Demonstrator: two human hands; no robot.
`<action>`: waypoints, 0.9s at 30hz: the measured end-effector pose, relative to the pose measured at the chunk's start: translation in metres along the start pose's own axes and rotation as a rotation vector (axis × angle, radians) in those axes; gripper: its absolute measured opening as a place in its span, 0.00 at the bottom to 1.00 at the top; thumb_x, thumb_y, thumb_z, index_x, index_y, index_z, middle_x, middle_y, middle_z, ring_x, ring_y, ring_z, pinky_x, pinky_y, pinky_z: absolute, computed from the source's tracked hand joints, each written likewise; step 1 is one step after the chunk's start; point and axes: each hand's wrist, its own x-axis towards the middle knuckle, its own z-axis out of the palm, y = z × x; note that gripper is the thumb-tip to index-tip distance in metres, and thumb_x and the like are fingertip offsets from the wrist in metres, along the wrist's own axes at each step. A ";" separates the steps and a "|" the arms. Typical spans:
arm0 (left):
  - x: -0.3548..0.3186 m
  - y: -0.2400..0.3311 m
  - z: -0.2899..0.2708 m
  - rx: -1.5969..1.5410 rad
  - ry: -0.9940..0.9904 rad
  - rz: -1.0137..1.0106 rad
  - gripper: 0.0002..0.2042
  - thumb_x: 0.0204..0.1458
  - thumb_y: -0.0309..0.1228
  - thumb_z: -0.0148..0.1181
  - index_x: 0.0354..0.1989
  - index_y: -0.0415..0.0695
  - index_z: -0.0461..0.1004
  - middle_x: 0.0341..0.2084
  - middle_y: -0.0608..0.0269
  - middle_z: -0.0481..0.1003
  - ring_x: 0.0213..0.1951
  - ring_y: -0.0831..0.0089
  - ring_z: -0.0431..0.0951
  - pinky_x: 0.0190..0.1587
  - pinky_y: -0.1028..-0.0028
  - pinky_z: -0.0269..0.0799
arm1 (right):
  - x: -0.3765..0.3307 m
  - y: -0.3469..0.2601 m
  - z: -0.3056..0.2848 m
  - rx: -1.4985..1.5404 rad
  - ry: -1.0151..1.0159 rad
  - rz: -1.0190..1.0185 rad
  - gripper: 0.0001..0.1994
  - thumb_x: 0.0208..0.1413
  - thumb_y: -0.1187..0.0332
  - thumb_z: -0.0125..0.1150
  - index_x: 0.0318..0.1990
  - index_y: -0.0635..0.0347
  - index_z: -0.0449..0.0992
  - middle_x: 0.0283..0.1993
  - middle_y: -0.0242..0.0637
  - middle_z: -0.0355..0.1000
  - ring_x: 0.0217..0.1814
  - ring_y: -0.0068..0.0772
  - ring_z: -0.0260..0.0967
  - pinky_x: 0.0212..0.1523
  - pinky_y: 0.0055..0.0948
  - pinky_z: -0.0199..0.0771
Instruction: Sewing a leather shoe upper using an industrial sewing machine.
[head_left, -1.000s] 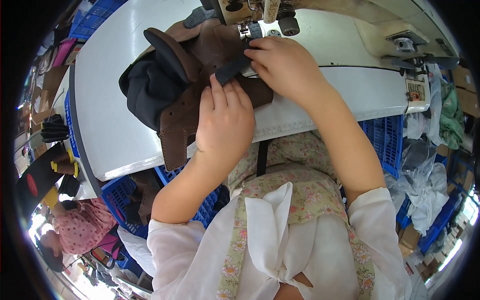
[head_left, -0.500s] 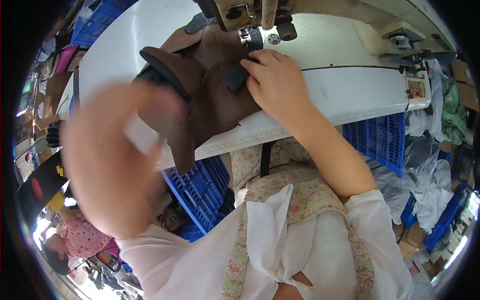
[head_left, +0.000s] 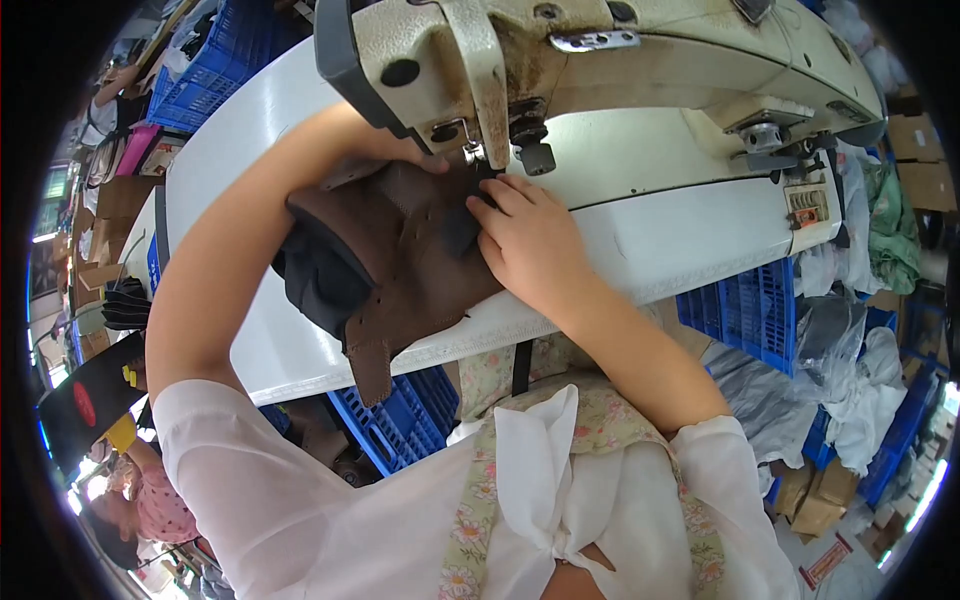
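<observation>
A brown leather shoe upper (head_left: 425,265) with black lining (head_left: 325,270) lies on the white sewing table, its far end under the sewing machine's needle area (head_left: 475,155). My left hand (head_left: 395,148) reaches round its far side and is closed on the edge by the needle. One fingertip shows there; the machine head hides most of the others. My right hand (head_left: 535,240) presses its bent fingers on a black strip (head_left: 462,228) along the upper's right edge, close to the needle. A brown tab (head_left: 372,370) of the upper hangs over the table's front edge.
The cream machine head and arm (head_left: 650,70) stretch over the far side of the table (head_left: 680,235). Below it stand blue plastic crates (head_left: 745,310). Plastic bags (head_left: 850,390) and cardboard boxes (head_left: 825,490) lie at right. Another person (head_left: 160,500) sits at lower left.
My left hand has swung from near the camera, away to the upper's far edge beside the needle. The machine head takes up more of the view. My right hand stays by the black strip.
</observation>
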 end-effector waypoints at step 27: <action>0.006 -0.011 0.062 -0.108 0.450 -0.219 0.30 0.35 0.45 0.75 0.50 0.48 0.77 0.43 0.58 0.80 0.46 0.63 0.78 0.50 0.68 0.72 | 0.011 0.013 0.001 0.028 -0.047 -0.028 0.12 0.45 0.74 0.60 0.40 0.62 0.79 0.48 0.40 0.75 0.55 0.43 0.70 0.51 0.37 0.73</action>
